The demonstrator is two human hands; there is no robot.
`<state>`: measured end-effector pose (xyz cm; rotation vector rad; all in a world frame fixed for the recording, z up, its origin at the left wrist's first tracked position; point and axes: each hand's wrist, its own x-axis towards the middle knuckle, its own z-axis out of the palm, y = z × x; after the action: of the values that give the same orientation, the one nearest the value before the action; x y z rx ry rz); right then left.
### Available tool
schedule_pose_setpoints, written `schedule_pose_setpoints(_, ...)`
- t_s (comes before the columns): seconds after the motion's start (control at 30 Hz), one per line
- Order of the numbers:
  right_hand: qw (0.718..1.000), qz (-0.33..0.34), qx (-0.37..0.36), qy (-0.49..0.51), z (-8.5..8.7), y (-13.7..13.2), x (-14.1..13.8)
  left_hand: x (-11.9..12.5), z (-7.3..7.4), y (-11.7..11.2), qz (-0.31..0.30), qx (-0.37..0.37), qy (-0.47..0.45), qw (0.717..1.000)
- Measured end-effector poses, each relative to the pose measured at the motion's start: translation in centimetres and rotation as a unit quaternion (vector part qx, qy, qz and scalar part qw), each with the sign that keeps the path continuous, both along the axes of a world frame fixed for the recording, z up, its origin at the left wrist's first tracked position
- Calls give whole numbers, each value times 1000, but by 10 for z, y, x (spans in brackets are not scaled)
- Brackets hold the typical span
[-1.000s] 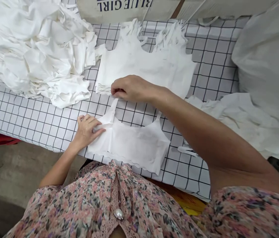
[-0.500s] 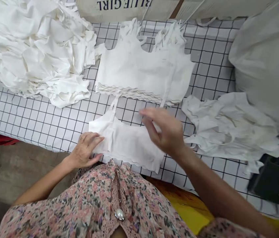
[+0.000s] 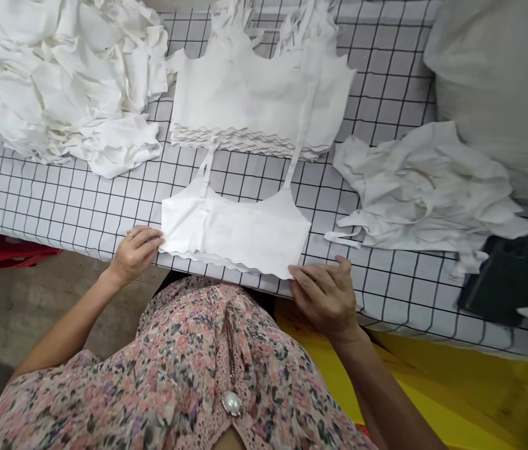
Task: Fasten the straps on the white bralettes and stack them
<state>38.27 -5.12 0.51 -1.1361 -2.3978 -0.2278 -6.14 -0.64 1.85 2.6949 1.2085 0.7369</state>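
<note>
A white bra top [image 3: 245, 228] with thin straps lies spread flat near the front edge of the table. My left hand [image 3: 136, 251] pinches its lower left corner between thumb and fingers. At the lower right corner, my right hand [image 3: 327, 294] has its fingertips closed on the hem. Both straps reach up toward a neat stack of white bra tops [image 3: 259, 94], whose wavy hems face me; the right strap lies over the stack.
A big loose heap of white garments [image 3: 67, 81] covers the table's left side. On the right are a smaller crumpled pile [image 3: 427, 187], a large pale sack [image 3: 502, 94] and a dark flat object [image 3: 510, 278]. A grid-patterned cloth [image 3: 104, 212] covers the table. A red stool [image 3: 15, 251] stands below left.
My right hand has come down from above the bra top to its lower right corner. My left hand has shifted outward to the left corner. The top now lies flatter, and the view has tilted down.
</note>
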Motion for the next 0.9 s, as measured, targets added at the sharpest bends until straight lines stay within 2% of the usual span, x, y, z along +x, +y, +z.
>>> schedule_pose_setpoints(0.13,1000,-9,14,7,-6,-4,-3,11,4,-8,38,-50,-21,998)
schedule_pose_setpoints(0.23,999,-22,23,20,-11,-10,-2,18,1,-14,32,-66,-26,997)
schedule_pose_setpoints(0.3,999,-24,12,39,-12,-14,1,17,0,-15,27,-62,-37,997)
schedule_pose_setpoints(0.4,998,-28,-5,52,-9,-15,1,13,6,-12,31,-90,-52,994)
schedule_pose_setpoints(0.53,997,-8,-65,46,-1,-6,-18,31,13,0,25,-127,-58,990)
schedule_pose_setpoints(0.67,989,33,-138,-44,-6,-1,-34,55,-5,5,-15,-126,30,991)
schedule_pose_setpoints(0.73,986,21,-149,-66,-8,-1,-30,57,-15,6,-4,-121,58,991)
schedule_pose_setpoints(0.83,989,5,-144,-44,-6,6,-27,53,-17,24,37,-109,3,993)
schedule_pose_setpoints(0.9,991,33,-125,-30,-1,20,-38,56,-9,55,63,-97,-69,991)
